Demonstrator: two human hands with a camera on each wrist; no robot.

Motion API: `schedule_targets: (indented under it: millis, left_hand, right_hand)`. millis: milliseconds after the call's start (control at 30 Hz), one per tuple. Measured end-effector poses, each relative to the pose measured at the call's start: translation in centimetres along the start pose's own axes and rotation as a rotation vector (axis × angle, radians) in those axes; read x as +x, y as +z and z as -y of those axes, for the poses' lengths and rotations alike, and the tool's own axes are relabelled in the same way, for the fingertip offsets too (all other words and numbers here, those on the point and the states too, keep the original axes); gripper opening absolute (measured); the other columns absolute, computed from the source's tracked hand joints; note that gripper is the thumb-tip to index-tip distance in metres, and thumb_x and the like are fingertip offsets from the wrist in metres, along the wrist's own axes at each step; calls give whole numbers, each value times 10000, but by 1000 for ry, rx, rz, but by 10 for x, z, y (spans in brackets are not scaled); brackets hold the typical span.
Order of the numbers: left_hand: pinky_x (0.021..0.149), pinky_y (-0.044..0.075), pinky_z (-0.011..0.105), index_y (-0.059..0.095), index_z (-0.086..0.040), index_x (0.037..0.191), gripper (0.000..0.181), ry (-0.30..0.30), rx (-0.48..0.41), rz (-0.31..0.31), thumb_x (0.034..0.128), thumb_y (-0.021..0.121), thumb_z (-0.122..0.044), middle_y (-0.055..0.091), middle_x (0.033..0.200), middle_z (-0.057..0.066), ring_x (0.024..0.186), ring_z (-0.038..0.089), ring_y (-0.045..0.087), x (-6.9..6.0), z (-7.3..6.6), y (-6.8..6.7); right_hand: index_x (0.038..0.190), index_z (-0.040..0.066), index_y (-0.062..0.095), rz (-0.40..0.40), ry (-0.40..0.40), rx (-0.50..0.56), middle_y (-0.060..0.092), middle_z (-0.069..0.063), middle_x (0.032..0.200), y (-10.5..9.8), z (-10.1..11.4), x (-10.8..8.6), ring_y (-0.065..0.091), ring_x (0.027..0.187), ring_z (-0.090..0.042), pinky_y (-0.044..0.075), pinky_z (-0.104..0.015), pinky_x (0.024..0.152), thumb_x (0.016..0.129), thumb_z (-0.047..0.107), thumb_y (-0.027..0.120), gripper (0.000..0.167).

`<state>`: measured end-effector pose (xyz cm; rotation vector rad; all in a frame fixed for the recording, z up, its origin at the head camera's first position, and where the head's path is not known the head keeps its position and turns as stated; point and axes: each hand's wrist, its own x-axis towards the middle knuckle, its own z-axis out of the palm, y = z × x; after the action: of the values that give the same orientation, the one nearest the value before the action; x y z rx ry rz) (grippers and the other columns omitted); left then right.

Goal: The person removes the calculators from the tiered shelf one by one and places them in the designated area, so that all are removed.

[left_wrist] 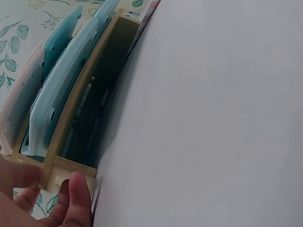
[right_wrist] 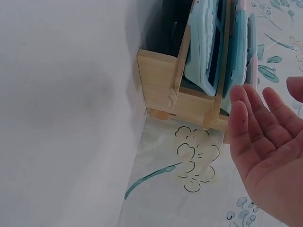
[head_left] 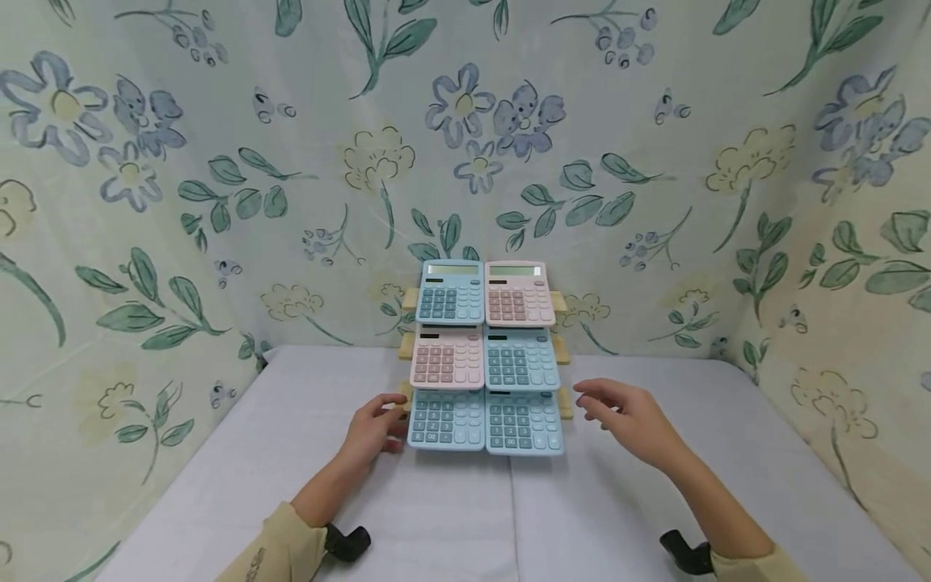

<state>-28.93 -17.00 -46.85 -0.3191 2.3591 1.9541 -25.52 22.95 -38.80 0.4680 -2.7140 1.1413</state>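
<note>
A tiered wooden rack (head_left: 562,351) stands on the table and holds several calculators in three rows. The top row has a blue calculator (head_left: 451,295) on the left and a pink calculator (head_left: 520,295) on the right. Below come a pink one (head_left: 447,358) and a blue one (head_left: 522,360), then two blue ones (head_left: 447,422) side by side in front. My left hand (head_left: 372,432) is at the rack's lower left end, its fingertips (left_wrist: 79,189) close around the wooden rail end (left_wrist: 47,179). Off the right end, my right hand (head_left: 631,416) hovers with loosely bent fingers, holding nothing.
A white cloth (head_left: 291,420) covers the table. Floral curtain fabric (head_left: 465,162) hangs behind it and along both sides. Black wrist mounts (head_left: 347,543) sit at both cuffs.
</note>
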Motion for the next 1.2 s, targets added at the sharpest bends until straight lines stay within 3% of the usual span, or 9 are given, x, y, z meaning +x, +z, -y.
schedule_targets:
  millis: [200, 600, 800, 1033, 1200]
  left_hand:
    - [621, 562, 319, 616, -135, 1280, 279, 7, -6, -6, 1022, 533, -198, 634, 1133, 150, 824, 222, 652, 1, -1, 2]
    - [653, 567, 319, 604, -154, 1319, 326, -4, 5, -18, 999, 547, -174, 617, 1161, 150, 886, 246, 640, 4, -2, -3]
    - [652, 564, 315, 609, -162, 1318, 330, -4, -14, -28, 992, 566, -194, 629, 1161, 142, 886, 239, 639, 5, 0, 0]
    - [647, 561, 311, 613, -157, 1311, 329, 3, -21, -34, 989, 588, -222, 649, 1143, 135, 871, 229, 642, 5, -1, 2]
    - [649, 563, 307, 607, -167, 1314, 322, -2, 3, -47, 998, 574, -216, 639, 1137, 132, 889, 235, 639, 4, -3, 3]
  right_hand:
    - [1287, 104, 640, -25, 23, 89, 707, -80, 1191, 0, 3, 14, 685, 1006, -231, 575, -261, 805, 1032, 266, 562, 312]
    - [1330, 84, 595, -54, 121, 344, 659, -175, 1228, -1, 10, 45, 658, 1071, -347, 577, -303, 866, 1035, 293, 551, 364]
    - [1385, 88, 543, -68, 168, 471, 601, -210, 1302, -3, 10, 57, 666, 1107, -275, 555, -250, 915, 1040, 318, 533, 414]
    - [1454, 94, 475, -76, 205, 598, 542, -231, 1381, -5, 12, 68, 610, 1206, -345, 545, -248, 939, 1039, 273, 543, 457]
    - [1497, 85, 428, -83, 238, 630, 541, -206, 1390, -4, 14, 76, 590, 1232, -336, 532, -276, 977, 1038, 264, 548, 508]
